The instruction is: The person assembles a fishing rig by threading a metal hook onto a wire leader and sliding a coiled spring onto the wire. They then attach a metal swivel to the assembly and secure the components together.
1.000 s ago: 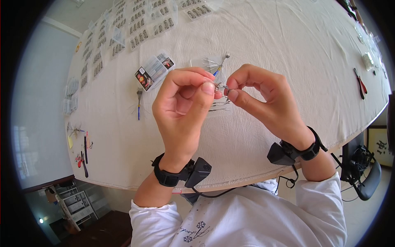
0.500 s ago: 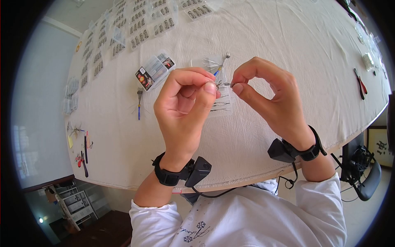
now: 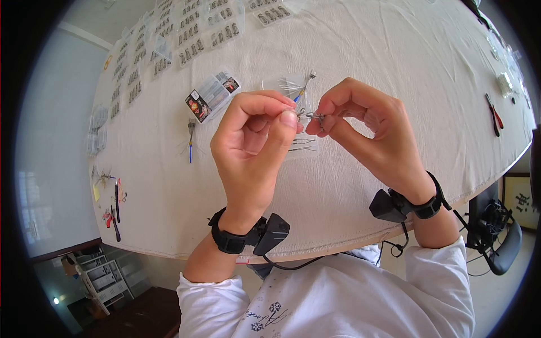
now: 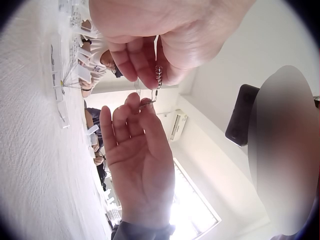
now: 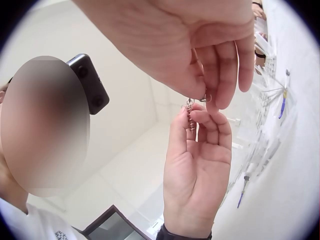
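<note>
Between thumb and forefinger my left hand (image 3: 251, 143) pinches a small silvery coil spring (image 4: 158, 77), which stands out from the fingertips. My right hand (image 3: 372, 132), facing it, pinches a small dark metal piece with a curved, hook-like end (image 5: 208, 97). The two metal parts meet or overlap between the fingertips, held up above the table. Fingers partly hide both parts. Behind the hands lie a bundle of thin wires with a blue band (image 3: 298, 94) and a clear packet of twisted dark wires (image 3: 302, 147).
A clear compartment box with a black-and-red label (image 3: 209, 101) lies beyond my left hand, near a second blue-banded wire bundle (image 3: 190, 141). Packets of metal springs (image 3: 191, 52) cover the far left. Red-handled pliers (image 3: 496, 118) lie right; more tools (image 3: 114, 222) lie left.
My right hand drew slightly to the right with its metal piece, and its lower fingers have since come in under the thumb. The left hand stays almost still.
</note>
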Demonstrator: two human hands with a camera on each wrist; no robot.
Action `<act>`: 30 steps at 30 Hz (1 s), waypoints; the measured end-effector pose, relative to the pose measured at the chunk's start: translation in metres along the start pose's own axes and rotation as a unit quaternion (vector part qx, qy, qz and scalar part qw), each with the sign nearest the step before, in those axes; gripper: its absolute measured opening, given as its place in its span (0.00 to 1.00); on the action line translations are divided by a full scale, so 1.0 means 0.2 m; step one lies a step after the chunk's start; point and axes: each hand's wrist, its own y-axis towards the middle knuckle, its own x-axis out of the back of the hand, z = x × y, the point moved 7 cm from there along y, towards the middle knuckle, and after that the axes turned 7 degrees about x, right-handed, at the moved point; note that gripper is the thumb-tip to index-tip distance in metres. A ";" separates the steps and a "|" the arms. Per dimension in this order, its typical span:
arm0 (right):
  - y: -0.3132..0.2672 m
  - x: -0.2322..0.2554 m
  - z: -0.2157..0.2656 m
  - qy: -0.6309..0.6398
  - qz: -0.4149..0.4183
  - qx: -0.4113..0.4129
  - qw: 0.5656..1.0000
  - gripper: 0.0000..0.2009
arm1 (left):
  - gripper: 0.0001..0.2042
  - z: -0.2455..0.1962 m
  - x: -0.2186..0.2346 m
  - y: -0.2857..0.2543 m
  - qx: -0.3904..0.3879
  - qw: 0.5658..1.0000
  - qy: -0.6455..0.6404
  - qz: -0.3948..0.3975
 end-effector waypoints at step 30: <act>0.00 0.03 0.04 -0.067 -0.039 0.088 0.993 0.03 | 0.03 0.02 -0.01 0.00 0.024 0.999 -0.044 0.008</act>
